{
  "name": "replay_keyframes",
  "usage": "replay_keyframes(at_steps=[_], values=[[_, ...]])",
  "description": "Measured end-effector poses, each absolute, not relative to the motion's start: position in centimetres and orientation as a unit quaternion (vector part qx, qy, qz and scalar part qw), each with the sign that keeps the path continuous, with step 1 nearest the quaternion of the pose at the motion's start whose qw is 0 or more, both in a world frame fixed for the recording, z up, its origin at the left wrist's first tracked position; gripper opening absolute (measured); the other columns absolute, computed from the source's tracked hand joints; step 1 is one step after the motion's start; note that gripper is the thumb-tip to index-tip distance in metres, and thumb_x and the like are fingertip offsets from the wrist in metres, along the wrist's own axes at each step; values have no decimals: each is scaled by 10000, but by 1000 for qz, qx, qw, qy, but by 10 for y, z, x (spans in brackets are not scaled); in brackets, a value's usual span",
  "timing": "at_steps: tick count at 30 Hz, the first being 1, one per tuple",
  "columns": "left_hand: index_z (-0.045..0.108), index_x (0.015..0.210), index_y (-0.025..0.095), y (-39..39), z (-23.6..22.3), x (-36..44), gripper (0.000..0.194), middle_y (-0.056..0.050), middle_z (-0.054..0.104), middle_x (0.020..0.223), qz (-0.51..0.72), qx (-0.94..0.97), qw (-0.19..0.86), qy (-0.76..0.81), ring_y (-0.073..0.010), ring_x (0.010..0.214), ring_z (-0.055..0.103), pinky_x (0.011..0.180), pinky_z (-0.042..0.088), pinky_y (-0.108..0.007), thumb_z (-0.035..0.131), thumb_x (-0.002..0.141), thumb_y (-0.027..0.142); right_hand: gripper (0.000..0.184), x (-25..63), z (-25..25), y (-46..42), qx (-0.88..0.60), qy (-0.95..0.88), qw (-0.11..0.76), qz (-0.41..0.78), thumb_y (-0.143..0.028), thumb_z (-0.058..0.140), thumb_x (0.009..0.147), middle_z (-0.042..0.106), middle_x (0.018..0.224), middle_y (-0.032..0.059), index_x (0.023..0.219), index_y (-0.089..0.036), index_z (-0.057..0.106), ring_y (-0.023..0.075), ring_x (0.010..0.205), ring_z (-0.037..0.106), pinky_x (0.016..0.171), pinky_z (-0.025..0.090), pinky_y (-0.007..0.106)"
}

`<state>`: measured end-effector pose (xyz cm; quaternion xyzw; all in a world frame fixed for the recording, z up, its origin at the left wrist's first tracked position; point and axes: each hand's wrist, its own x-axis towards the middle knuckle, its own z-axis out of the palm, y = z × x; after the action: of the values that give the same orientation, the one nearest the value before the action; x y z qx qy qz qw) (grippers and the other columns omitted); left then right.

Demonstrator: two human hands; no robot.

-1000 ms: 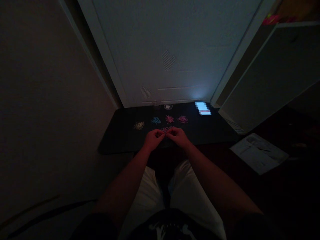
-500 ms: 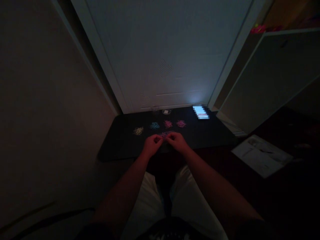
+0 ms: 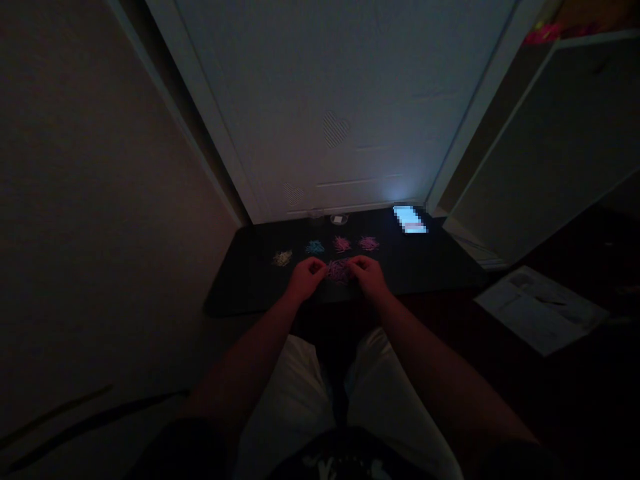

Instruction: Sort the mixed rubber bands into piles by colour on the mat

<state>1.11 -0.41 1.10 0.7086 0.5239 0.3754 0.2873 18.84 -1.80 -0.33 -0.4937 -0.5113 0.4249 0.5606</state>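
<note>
A heap of thin purple sticks [image 3: 339,271] lies near the front of the dark table [image 3: 250,287]. My left hand [image 3: 306,277] is at the heap's left edge, thumb and forefinger pinched together. At its right edge, my right hand [image 3: 369,273] is also closed in a pinch. Whatever the fingertips hold is too small and dim to make out. Behind the hands lie smaller piles of similar thin pieces: a pale pile [image 3: 283,258], a blue pile [image 3: 315,247], a pink pile [image 3: 342,244] and a pinkish-purple pile [image 3: 369,243].
A lit phone [image 3: 410,219] lies at the table's back right. Along the back edge are a round clear lid [image 3: 339,219] and a faint clear container [image 3: 316,215]. A white panel with hearts [image 3: 336,129] rises behind. A pale sheet [image 3: 543,310] is at lower right.
My hands have moved apart, the right one going rightward, so more of the purple heap shows between them. The whole view has shifted slightly.
</note>
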Motion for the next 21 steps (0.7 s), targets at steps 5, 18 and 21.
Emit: replay_keyframes(at_steps=[5, 18, 21], values=[[653, 779, 177, 38, 34, -1, 145, -34, 664, 751, 325, 734, 179, 569, -142, 674, 583, 639, 448, -250, 580, 711, 282, 166, 193, -12, -9, -458, -434, 625, 460, -332, 597, 648, 490, 520, -28, 619, -177, 546, 92, 479, 426, 490, 345, 229], [654, 989, 174, 56, 33, -19, 280, -64, 679, 934, 290, 750, 129, 580, -174, 818, 608, 784, 460, -286, 552, 732, 223, 215, 192, -7, -16, -501, -499, 576, 410, -382, 589, 681, 494, 512, -29, 644, -171, 562, 99, 496, 444, 501, 351, 231], [638, 996, 175, 38, 32, -25, 275, -55, 672, 923, 292, 766, 147, 553, -159, 811, 603, 755, 462, -267, 530, 750, 236, 220, 192, -3, -19, -508, -520, 556, 403, -383, 581, 693, 501, 524, -25, 644, -170, 567, 98, 500, 445, 502, 350, 234]])
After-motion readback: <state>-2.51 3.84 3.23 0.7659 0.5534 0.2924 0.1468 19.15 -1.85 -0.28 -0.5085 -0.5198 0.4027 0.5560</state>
